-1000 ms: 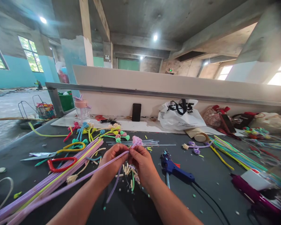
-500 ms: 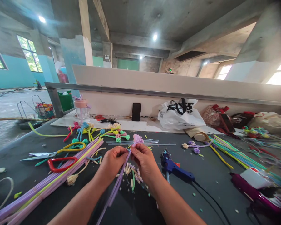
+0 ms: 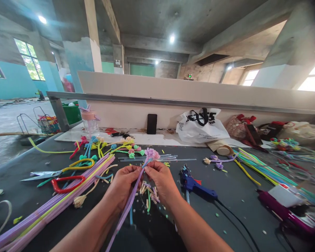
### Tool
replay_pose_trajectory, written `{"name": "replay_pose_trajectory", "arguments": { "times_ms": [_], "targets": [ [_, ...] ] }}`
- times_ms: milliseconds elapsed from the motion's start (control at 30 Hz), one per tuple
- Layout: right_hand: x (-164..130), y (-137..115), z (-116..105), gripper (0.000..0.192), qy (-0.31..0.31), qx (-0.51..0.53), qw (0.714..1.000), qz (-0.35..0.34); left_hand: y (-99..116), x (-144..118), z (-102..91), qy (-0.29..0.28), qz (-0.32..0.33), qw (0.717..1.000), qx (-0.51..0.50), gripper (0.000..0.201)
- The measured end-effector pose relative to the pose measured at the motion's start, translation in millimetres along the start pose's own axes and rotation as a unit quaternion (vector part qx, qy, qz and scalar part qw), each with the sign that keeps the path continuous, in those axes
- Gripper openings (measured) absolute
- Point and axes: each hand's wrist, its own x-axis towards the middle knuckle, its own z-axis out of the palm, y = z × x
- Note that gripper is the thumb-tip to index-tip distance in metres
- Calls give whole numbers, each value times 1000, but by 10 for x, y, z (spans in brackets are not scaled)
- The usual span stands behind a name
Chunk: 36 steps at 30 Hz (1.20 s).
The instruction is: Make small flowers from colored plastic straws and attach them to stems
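Note:
Over the middle of the dark table I hold a pipe-cleaner flower with a pink-purple head (image 3: 151, 153) and long purple stems (image 3: 128, 206) trailing down toward me. My left hand (image 3: 126, 180) pinches the stems just below the head. Close beside it, my right hand (image 3: 161, 176) pinches the same spot with thumb and forefinger. A bit of light blue shows at the neck of the flower, and a blue strand (image 3: 131, 215) hangs below my left hand; whether they join is hidden. Cut pipe-cleaner pieces (image 3: 153, 194) lie beneath my hands.
Scissors (image 3: 64, 175) with red and yellow handles rest on a bundle of purple pipe cleaners (image 3: 52, 206) at left. A blue glue gun (image 3: 196, 185) with its cord lies right. Farther back are finished small flowers (image 3: 131, 152), clear glue sticks (image 3: 173, 159), a phone (image 3: 152, 124) and a white bag (image 3: 202, 127).
The flower head has shifted slightly left and tilted, showing more of its petals and a light blue bit at the neck. A blue strand now hangs below my left hand.

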Motion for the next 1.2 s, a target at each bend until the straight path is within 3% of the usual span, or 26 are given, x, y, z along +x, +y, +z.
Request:
{"name": "replay_pose_trajectory", "arguments": {
  "times_ms": [167, 400, 633, 800, 900, 1100, 1200],
  "targets": [
    [5, -3, -21, 12, 4, -24, 1000, 3, 8, 9, -76, 31, 20, 997, 65, 24],
    [36, 69, -46, 11, -16, 45, 999, 16, 114, -20, -90, 8, 30, 994, 102, 22],
    [-16, 88, -2, 14, -50, 153, 986, 43, 163, -33, -115, -3, -1, 998, 65, 21],
    [-31, 113, 38, 18, -15, 169, 985, 32, 157, -38, -111, -5, -13, 997, 74, 20],
    [-17, 144, 36, 19, 10, 136, 991, 7, 152, -35, -88, -2, 21, 994, 109, 17],
    [-16, 242, 48, 16, -9, 49, 999, 1, 111, 65, -120, 36, 177, 961, 211, 17],
    [-35, 263, 66, 17, -19, 34, 999, 2, 112, 90, -140, 42, 191, 952, 235, 12]
  ]
}}
